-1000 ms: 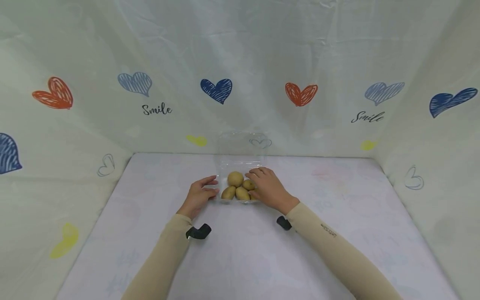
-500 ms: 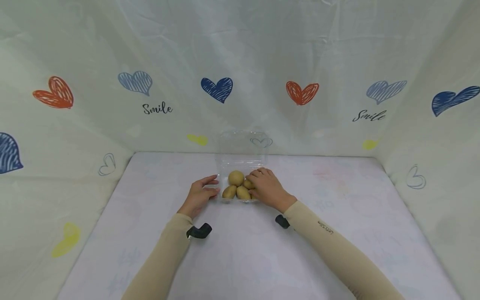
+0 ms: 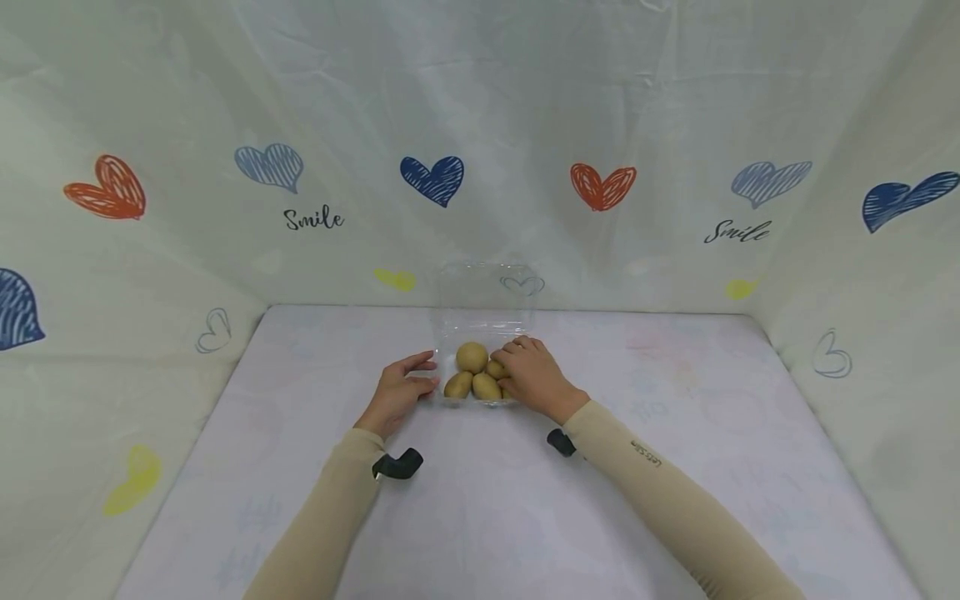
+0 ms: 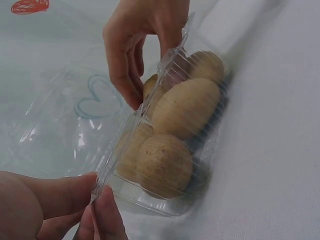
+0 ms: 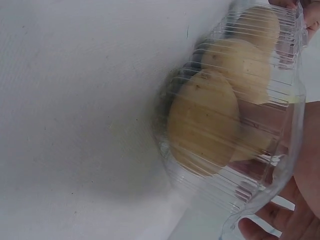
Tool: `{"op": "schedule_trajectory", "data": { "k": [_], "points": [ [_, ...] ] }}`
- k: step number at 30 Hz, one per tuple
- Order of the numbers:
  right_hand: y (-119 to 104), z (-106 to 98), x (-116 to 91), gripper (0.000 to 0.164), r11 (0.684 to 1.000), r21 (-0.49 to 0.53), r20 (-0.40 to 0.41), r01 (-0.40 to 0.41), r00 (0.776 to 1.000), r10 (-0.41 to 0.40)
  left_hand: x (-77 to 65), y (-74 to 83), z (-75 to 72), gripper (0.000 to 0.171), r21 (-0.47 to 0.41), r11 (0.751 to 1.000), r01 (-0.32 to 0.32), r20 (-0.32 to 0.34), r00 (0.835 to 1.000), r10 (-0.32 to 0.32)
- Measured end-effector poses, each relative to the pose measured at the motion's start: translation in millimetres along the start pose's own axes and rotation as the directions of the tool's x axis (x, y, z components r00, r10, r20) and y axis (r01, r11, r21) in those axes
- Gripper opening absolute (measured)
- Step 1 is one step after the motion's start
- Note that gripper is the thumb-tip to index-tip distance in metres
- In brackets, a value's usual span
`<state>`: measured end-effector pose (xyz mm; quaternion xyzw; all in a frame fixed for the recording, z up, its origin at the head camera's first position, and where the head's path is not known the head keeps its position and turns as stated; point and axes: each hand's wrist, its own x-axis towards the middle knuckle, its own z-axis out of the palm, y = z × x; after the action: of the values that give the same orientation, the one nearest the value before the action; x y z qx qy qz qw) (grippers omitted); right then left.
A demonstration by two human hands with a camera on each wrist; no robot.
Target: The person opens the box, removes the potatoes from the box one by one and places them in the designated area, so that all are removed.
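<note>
Several potatoes [image 3: 472,357] lie in a clear plastic clamshell box [image 4: 150,202] with its lid [image 3: 480,292] raised at the back. At the box's left side, my left hand [image 3: 397,392] pinches the rim between thumb and fingers, plainest in the left wrist view. My right hand [image 3: 536,379] reaches over the right side into the box. Its thumb and fingers are around a potato [image 3: 497,369] at the right of the group, partly hidden by the hand. In the right wrist view, a large potato [image 5: 204,122] shows through the ribbed front wall, with fingers behind it.
The box stands on a white-covered table [image 3: 480,517], near its back edge. A white curtain [image 3: 517,100] with printed hearts rises behind and on both sides. A black strap piece [image 3: 398,463] sits at the left wrist, another [image 3: 561,442] at the right.
The right forearm has shifted slightly left, and the right hand sits a little further in over the potatoes. The left hand keeps its place at the box's rim.
</note>
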<state>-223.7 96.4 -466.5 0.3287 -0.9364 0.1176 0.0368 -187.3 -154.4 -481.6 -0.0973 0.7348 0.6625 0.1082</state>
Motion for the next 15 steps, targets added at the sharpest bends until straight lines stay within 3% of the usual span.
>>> {"op": "schedule_trajectory", "data": {
  "k": [15],
  "points": [
    [0.7,-0.9,0.7,0.031,0.999,-0.015,-0.038,0.03,0.999,-0.031,0.1,-0.2,-0.3,0.059,-0.01,1.0,0.0,-0.003,1.0,0.0]
  ]
}}
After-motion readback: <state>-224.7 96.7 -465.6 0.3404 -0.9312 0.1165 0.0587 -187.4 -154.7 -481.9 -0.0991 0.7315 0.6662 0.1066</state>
